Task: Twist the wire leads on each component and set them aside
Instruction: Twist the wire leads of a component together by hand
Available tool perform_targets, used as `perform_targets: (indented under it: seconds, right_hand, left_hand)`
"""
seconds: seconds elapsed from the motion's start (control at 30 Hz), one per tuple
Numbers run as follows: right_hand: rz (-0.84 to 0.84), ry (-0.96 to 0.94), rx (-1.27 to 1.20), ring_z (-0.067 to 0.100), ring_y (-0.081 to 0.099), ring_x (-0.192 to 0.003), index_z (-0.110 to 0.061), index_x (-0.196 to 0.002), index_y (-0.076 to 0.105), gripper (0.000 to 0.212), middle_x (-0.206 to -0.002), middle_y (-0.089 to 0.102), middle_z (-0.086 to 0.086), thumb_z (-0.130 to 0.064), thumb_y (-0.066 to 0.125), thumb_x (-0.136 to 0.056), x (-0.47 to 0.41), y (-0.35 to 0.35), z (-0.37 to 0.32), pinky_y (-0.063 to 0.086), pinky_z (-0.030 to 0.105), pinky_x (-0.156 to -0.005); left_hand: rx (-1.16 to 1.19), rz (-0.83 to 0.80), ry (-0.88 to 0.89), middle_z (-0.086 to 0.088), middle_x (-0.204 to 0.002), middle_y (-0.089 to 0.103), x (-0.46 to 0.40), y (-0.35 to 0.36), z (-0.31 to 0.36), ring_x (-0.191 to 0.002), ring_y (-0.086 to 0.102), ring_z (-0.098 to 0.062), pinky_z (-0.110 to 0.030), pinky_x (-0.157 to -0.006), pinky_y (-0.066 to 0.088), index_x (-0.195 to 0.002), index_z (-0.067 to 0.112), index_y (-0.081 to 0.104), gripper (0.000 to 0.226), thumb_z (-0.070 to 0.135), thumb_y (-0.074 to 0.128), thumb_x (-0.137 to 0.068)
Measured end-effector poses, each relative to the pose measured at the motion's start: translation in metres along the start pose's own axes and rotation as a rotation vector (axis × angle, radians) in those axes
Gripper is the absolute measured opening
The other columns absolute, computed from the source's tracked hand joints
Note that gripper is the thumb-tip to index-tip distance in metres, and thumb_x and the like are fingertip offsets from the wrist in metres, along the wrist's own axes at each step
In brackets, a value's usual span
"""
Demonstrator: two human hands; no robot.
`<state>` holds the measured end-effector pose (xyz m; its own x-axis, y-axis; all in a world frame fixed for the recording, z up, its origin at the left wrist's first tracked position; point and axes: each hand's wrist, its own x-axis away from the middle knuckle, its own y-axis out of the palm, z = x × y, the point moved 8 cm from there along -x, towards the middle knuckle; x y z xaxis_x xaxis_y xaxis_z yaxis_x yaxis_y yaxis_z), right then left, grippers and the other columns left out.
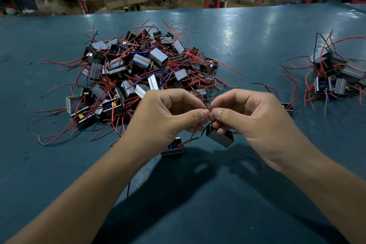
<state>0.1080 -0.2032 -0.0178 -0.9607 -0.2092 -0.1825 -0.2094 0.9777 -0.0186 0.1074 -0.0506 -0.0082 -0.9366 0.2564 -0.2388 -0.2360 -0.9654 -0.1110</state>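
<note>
My left hand (168, 113) and my right hand (251, 119) meet above the green table, thumbs and forefingers pinching the red wire leads (210, 108) of one component. That small dark block component (219, 137) hangs just below my right fingers, its black and red wires running up into the pinch. A second component (172, 147) lies on the table under my left wrist, joined by a black and red wire. The wire ends are mostly hidden between my fingertips.
A large pile of components with red, black and blue leads (138, 71) lies ahead on the left. A smaller pile (332, 77) sits at the far right. One loose component (287, 108) lies by my right hand. Cardboard boxes, stools and seated people stand beyond the table edge (178, 11).
</note>
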Motion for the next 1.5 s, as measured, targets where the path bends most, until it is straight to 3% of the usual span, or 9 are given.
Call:
perform_targets:
  seconds: [0.5, 0.73, 0.87, 1.03, 1.27, 1.5]
  right_hand:
    - [0.009, -0.039, 0.030, 0.014, 0.065, -0.060, -0.012, -0.080, 0.074, 0.012, -0.070, 0.072, 0.007, -0.005, 0.071, -0.088, 0.0002, 0.0012, 0.0015, 0.050, 0.020, -0.055]
    - [0.020, -0.056, 0.105, 0.010, 0.063, -0.060, -0.020, -0.082, 0.074, 0.004, -0.067, 0.071, 0.001, -0.022, 0.071, -0.083, 0.0009, 0.0023, 0.0018, 0.050, 0.020, -0.055]
    - [0.019, -0.073, 0.131, 0.009, 0.062, -0.059, -0.016, -0.081, 0.073, 0.010, -0.067, 0.070, 0.000, -0.012, 0.072, -0.089, 0.0013, 0.0033, 0.0001, 0.048, 0.018, -0.054]
    - [0.015, -0.078, 0.148, 0.010, 0.063, -0.059, -0.015, -0.082, 0.073, 0.013, -0.067, 0.070, 0.006, -0.006, 0.068, -0.091, 0.0009, 0.0033, -0.0024, 0.049, 0.019, -0.055]
    - [0.005, -0.085, 0.177, 0.008, 0.062, -0.059, -0.014, -0.083, 0.073, 0.013, -0.066, 0.070, 0.002, -0.005, 0.069, -0.091, -0.0004, 0.0024, -0.0023, 0.049, 0.019, -0.055]
    - [-0.001, -0.095, 0.178, 0.009, 0.063, -0.058, -0.018, -0.079, 0.074, 0.012, -0.065, 0.070, 0.001, -0.011, 0.072, -0.089, -0.0006, 0.0027, -0.0023, 0.049, 0.020, -0.054]
  left_hand:
    - [-0.011, 0.027, -0.036, -0.010, -0.071, 0.075, 0.0005, -0.0003, -0.0013, -0.061, 0.072, -0.020, -0.026, -0.059, 0.058, -0.091, 0.005, 0.064, 0.030, 0.020, 0.081, -0.071]
    - [-0.082, 0.024, -0.025, -0.009, -0.075, 0.076, 0.0011, -0.0014, -0.0005, -0.066, 0.074, -0.023, -0.027, -0.062, 0.059, -0.094, 0.009, 0.067, 0.027, 0.022, 0.081, -0.073]
    - [-0.140, 0.020, 0.015, -0.009, -0.074, 0.075, 0.0007, -0.0014, 0.0013, -0.065, 0.073, -0.022, -0.032, -0.063, 0.061, -0.089, 0.008, 0.070, 0.014, 0.007, 0.081, -0.080]
    - [-0.170, 0.031, 0.026, -0.006, -0.074, 0.075, 0.0017, -0.0027, 0.0036, -0.063, 0.073, -0.018, -0.026, -0.062, 0.059, -0.099, 0.013, 0.069, 0.023, 0.009, 0.082, -0.081]
    - [-0.213, 0.007, 0.073, -0.010, -0.073, 0.073, 0.0029, -0.0001, 0.0055, -0.067, 0.068, -0.035, -0.050, -0.063, 0.056, -0.099, 0.022, 0.074, 0.019, 0.009, 0.078, -0.085]
    - [-0.215, 0.000, 0.054, -0.007, -0.075, 0.074, 0.0026, -0.0002, 0.0027, -0.063, 0.070, -0.020, -0.034, -0.061, 0.057, -0.102, 0.022, 0.071, 0.022, 0.011, 0.080, -0.085]
